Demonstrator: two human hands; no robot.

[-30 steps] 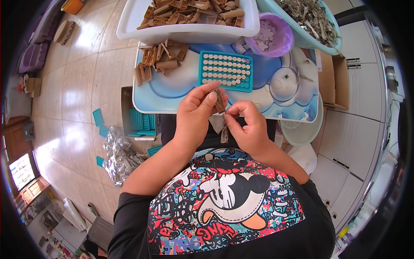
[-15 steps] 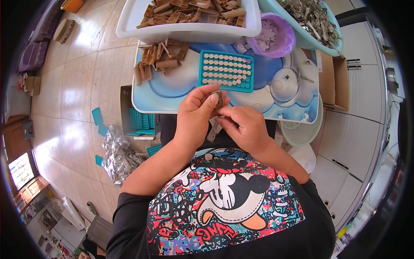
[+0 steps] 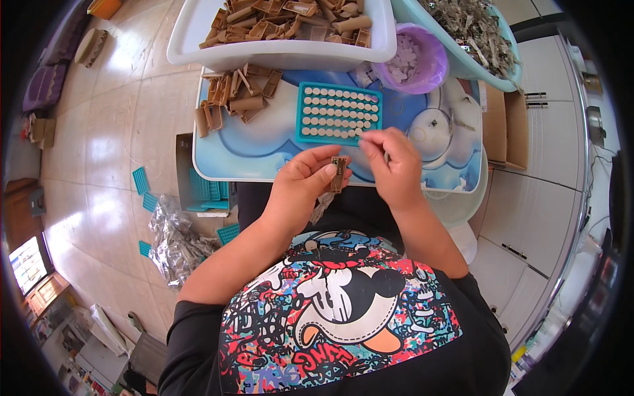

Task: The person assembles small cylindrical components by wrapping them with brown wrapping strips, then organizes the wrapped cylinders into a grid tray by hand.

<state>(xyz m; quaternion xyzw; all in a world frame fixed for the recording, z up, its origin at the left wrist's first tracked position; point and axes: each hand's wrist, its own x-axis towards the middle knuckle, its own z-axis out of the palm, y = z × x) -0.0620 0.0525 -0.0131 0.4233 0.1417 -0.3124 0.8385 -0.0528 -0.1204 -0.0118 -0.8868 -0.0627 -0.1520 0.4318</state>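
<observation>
Pinched between thumb and fingers, the small brown holder point(image 3: 339, 173) stood upright in the left hand point(image 3: 307, 188), just above the near edge of the blue table point(image 3: 264, 148). A moment earlier both hands were closed together on this piece near the body; now the right hand point(image 3: 396, 165) had come away and moved forward, its fingertips pressed together beside the teal tray point(image 3: 338, 113) of small round discs. Whether it already held a disc, I could not tell. So the holder was free on one side. Behind the tray stood a purple bowl point(image 3: 416, 66) and a white bin point(image 3: 284, 36) full of brown pieces, and a loose pile of brown pieces point(image 3: 231, 102) lay at the left. Nothing stood between the hands and the tray.
</observation>
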